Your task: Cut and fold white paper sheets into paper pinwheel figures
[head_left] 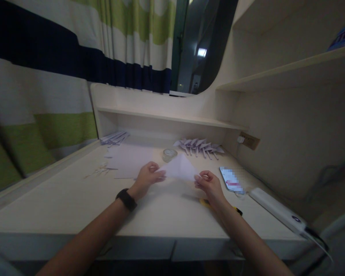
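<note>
Between my two hands a folded sheet of white paper (pixel 179 168) is held up just above the desk, its peak pointing away from me. My left hand (pixel 149 177), with a black band at the wrist, pinches the left corner between thumb and fingers. The right corner sits in a pinch of my right hand (pixel 208 184). Just behind the paper lies a roll of clear tape (pixel 169 154). Under my right wrist is a yellow and black cutter (pixel 205 203), partly covered by the arm.
White paper sheets (pixel 132 159) lie left of centre, with rolled paper sticks (pixel 115 138) behind and small pale bits (pixel 100 169) beside them. Several paper pinwheels (pixel 199 145) line the back right. A phone (pixel 231 179) and a white power strip (pixel 276 209) with cables lie at right.
</note>
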The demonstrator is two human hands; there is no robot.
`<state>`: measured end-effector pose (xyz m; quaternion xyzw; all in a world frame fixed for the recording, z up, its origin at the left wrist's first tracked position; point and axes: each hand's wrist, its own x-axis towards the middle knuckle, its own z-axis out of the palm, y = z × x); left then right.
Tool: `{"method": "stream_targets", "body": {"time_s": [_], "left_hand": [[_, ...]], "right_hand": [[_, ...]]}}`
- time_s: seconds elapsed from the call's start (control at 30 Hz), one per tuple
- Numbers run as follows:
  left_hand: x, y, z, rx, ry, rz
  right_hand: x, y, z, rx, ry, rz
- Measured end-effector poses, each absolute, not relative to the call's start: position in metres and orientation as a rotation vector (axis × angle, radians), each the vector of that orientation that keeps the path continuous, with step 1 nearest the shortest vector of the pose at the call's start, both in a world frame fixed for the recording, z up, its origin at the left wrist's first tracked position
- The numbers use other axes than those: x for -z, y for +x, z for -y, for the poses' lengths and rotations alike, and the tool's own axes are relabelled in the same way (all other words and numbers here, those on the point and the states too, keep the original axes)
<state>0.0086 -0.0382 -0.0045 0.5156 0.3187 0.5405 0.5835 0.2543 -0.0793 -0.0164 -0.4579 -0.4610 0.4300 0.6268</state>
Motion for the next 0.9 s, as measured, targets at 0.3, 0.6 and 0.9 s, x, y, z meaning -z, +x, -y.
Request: {"method": "stream_targets", "body": {"time_s": [0.3,0.6,0.9], "left_hand": [[0.005,0.003,0.044,-0.849,1.195,-0.655],[0.019,-0.005,0.042,-0.719,1.436,-0.745],[0.027,-0.015,0.062,-0.905,2.046,-0.976]], "right_hand": [[0.021,0.251,0.083,-0.985,-1.109,1.322],[0.018,0.228,0.13,0.039,-1.2,2.223],[0.02,0.204,0.164,-0.197,-1.212,2.641]]}}
